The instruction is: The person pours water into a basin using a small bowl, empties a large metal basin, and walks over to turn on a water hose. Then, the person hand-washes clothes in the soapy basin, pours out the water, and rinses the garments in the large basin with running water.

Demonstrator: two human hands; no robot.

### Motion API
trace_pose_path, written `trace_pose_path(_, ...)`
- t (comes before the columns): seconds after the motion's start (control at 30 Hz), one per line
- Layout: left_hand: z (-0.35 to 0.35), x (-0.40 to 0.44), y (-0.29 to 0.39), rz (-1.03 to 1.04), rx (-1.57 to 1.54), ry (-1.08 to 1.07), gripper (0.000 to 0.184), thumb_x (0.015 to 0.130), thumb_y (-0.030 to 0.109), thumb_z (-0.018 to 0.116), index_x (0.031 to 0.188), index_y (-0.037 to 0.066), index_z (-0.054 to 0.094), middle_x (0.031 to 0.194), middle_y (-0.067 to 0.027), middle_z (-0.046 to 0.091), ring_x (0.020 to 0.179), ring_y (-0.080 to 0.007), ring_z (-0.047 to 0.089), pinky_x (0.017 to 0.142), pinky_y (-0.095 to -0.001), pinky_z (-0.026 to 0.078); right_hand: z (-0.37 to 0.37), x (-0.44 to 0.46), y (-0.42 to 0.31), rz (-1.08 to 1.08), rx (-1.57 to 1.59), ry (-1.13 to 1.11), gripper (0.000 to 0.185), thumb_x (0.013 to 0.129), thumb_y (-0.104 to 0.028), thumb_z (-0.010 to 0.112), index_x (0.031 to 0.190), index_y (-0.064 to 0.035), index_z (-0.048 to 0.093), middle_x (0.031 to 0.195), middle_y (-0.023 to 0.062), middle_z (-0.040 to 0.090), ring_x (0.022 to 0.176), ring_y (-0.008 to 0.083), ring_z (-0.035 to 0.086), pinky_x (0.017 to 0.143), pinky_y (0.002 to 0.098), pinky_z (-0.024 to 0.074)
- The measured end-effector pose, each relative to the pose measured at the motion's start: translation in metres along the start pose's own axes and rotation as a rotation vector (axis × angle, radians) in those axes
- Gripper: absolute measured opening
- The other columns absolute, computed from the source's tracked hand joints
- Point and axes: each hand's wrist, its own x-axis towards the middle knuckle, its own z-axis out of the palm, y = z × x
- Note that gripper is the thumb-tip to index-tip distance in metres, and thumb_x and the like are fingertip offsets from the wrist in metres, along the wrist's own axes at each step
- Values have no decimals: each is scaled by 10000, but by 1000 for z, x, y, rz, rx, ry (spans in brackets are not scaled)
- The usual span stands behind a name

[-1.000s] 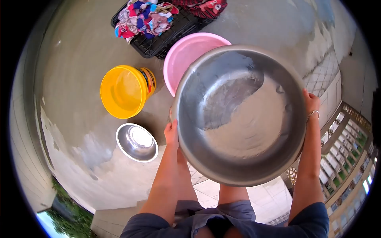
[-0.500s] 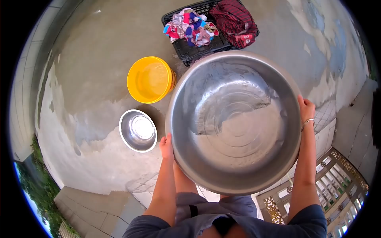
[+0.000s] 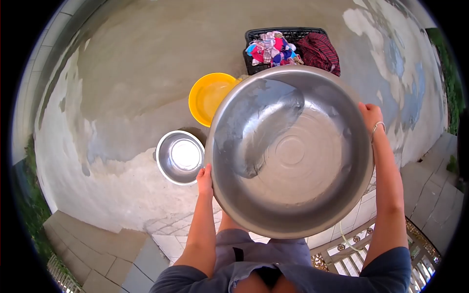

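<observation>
A large metal basin (image 3: pixel 312 180) is held up in front of my body, its inside facing me and partly wet. My left hand (image 3: pixel 205 179) grips its left rim, and my right hand (image 3: pixel 371 117), with a bracelet at the wrist, grips the right rim. The fingers behind the rim are hidden on both sides. Just beyond my left hand a smaller metal bowl (image 3: pixel 168 157) rests on the floor. Farther up stands a yellow bucket (image 3: pixel 207 97), partly covered by the basin's edge.
A black plastic crate (image 3: pixel 251 39) with colourful small clothes (image 3: pixel 273 48) and a dark red striped cloth (image 3: pixel 320 51) sits beyond the basin. The concrete floor (image 3: pixel 137 63) has wet patches. An ornate metal gate (image 3: pixel 337 259) is at the lower right, and paving (image 3: pixel 88 244) at the lower left.
The view has shifted, so crate, bucket and bowl appear farther right, with the basin covering more of the bucket. The basin has tilted slightly; both hands still hold its rim.
</observation>
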Motion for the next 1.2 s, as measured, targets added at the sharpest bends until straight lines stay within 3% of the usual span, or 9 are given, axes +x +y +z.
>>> trace_pose_path(0.13, -22, 7, 8, -54, -40, -12, 221, 783, 244, 565, 713, 39, 519, 683, -16, 541, 601, -89, 474, 559, -228, 397, 0, 5, -51, -43, -105, -63, 386, 740, -341, 541, 805, 35, 593, 708, 181, 582, 679, 254, 568, 651, 328, 417)
trace_pose_path(0.3, -37, 4, 13, -112, -17, 13, 229, 772, 238, 574, 784, 13, 535, 758, -50, 564, 648, -134, 510, 605, -262, 417, 3, 6, -94, -51, -220, -186, 395, 762, -342, 531, 881, 33, 568, 887, 215, 565, 869, 342, 537, 742, 368, 412)
trace_pose_path(0.47, -50, 25, 18, -187, 68, -51, 255, 764, 246, 581, 809, -2, 539, 772, -61, 571, 659, -142, 512, 608, -270, 415, 10, -3, -91, -35, -305, -124, 411, 759, -331, 527, 866, 63, 573, 849, 231, 575, 850, 328, 557, 730, 366, 409)
trace_pose_path(0.6, -53, 21, 45, -14, 312, 4, 272, 753, 265, 582, 711, 1, 532, 659, -54, 543, 586, -118, 467, 546, -264, 394, 24, -8, -32, 92, -286, -226, 439, 760, -361, 529, 887, 58, 565, 908, 238, 560, 907, 350, 528, 766, 373, 413)
trace_pose_path(0.73, -53, -20, 98, 300, 292, 73, 276, 775, 241, 564, 628, 24, 478, 589, -18, 496, 531, -85, 414, 496, -244, 363, 101, -45, 85, 164, 193, -61, 499, 726, -384, 563, 891, 86, 572, 832, 213, 594, 801, 260, 574, 745, 322, 421)
trace_pose_path(0.8, -78, -14, 108, 437, 212, 51, 284, 792, 238, 553, 606, 49, 454, 575, 13, 463, 521, -57, 371, 478, -212, 329, 132, -78, 69, 264, 518, -8, 541, 716, -407, 579, 897, 103, 567, 812, 175, 601, 751, 211, 563, 730, 296, 423)
trace_pose_path(0.97, -97, 12, 135, 590, 227, 190, 301, 797, 278, 550, 586, 92, 444, 569, 40, 447, 531, -43, 367, 481, -199, 318, 136, -74, -20, 143, 760, 137, 527, 731, -409, 573, 880, 97, 577, 752, 125, 599, 696, 161, 540, 678, 268, 422)
trace_pose_path(1.03, -89, 43, 126, 613, -1, 116, 292, 794, 288, 554, 596, 96, 458, 568, 54, 420, 541, -40, 342, 479, -201, 299, 115, -56, -35, 87, 736, 161, 506, 742, -404, 564, 872, 84, 585, 724, 110, 597, 672, 147, 532, 656, 258, 419)
trace_pose_path(1.2, -49, 60, 98, 487, 23, 78, 294, 787, 298, 561, 589, 100, 472, 579, 54, 427, 544, -48, 347, 482, -208, 295, 49, -29, -38, -4, 421, 159, 473, 743, -405, 551, 878, 47, 593, 728, 126, 604, 653, 174, 543, 660, 269, 420)
